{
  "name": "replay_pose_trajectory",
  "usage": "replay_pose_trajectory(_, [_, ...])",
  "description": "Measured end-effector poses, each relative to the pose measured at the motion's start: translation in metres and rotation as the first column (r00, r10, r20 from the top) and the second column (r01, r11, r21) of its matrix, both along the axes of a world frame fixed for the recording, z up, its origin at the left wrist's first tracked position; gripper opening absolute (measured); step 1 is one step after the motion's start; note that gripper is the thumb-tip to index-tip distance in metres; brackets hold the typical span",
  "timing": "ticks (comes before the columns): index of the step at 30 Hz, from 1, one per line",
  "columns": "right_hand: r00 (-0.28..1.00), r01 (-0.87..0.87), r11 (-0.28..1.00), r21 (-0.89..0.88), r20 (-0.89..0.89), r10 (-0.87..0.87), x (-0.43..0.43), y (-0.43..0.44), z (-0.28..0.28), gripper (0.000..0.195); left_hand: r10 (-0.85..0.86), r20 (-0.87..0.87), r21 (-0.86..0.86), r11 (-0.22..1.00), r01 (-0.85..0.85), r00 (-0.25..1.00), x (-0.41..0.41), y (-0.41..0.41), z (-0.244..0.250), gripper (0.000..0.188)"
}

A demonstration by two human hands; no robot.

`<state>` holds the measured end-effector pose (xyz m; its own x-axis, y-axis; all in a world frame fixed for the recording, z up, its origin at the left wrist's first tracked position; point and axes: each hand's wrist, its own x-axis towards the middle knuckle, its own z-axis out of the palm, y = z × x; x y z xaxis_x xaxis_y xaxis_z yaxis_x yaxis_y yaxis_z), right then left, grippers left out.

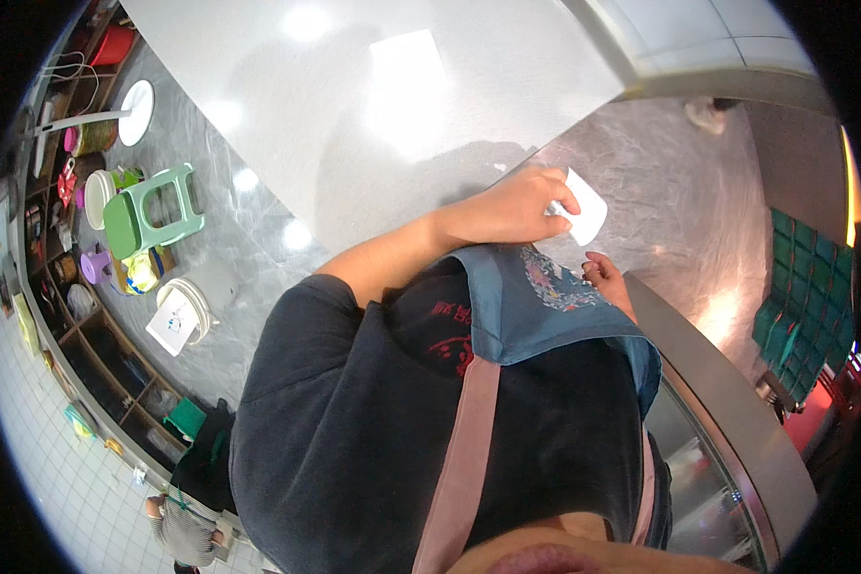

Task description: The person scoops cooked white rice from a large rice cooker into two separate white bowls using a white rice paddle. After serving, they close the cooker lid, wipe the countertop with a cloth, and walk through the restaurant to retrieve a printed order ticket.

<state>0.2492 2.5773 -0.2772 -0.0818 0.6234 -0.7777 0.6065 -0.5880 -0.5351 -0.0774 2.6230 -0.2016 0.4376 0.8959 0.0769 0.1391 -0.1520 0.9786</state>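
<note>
My left hand (524, 208) is shut on a flat white card-like piece with rounded corners (590, 209), possibly a plastic scraper. It holds this just beyond the near right edge of a large pale table (273, 115). A small white scrap (500, 166) lies on the tabletop close to my knuckles. Lower and to the right, my right hand (608, 281) shows only partly past the blue flower-printed apron bib (502, 308). Its fingers are bent, and nothing shows in them; the rest is covered by the apron.
Left on the marbled floor stand a green plastic stool (161, 204), a lidded white bucket (212, 290) and a round white stand base (138, 113). Shelving (86, 330) curves behind them. A person (186, 527) is at lower left. Right are a glass-sided counter (732, 402) and green tufted seating (807, 301).
</note>
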Motion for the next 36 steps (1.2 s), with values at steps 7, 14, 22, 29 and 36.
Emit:
replay_pose_trajectory(7, [0.866, 0.307, 0.942, -0.133, -0.370, -0.335, -0.060, 0.022, 0.048, 0.035, 0.021, -0.019, 0.010, 1.000, -0.021, 1.000, -0.011, 0.009, 0.005, 0.021])
replay_pose_trajectory(14, [0.743, 0.305, 0.923, -0.234, -0.548, -0.384, -0.081, 0.025, 0.073, 0.045, 0.028, 0.000, -0.010, 1.000, -0.028, 1.000, 0.001, -0.001, -0.006, 0.023])
replay_pose_trajectory(22, [0.758, 0.329, 0.944, -0.033, -0.587, -0.285, -0.102, 0.043, 0.082, 0.033, -0.050, -0.041, 0.042, 0.998, 0.052, 0.998, 0.003, -0.006, -0.003, 0.027])
replay_pose_trajectory(29, [0.776, 0.365, 0.930, -0.046, -0.537, -0.331, -0.089, 0.048, 0.076, 0.026, 0.470, -0.581, 0.350, 0.881, -0.318, 0.665, -0.059, 0.014, -0.008, 0.033])
replay_pose_trajectory(36, [0.802, 0.338, 0.936, -0.096, -0.491, -0.340, -0.072, 0.032, 0.063, 0.026, 0.576, -0.738, 0.436, 0.805, -0.403, 0.351, -0.101, -0.032, -0.035, 0.030])
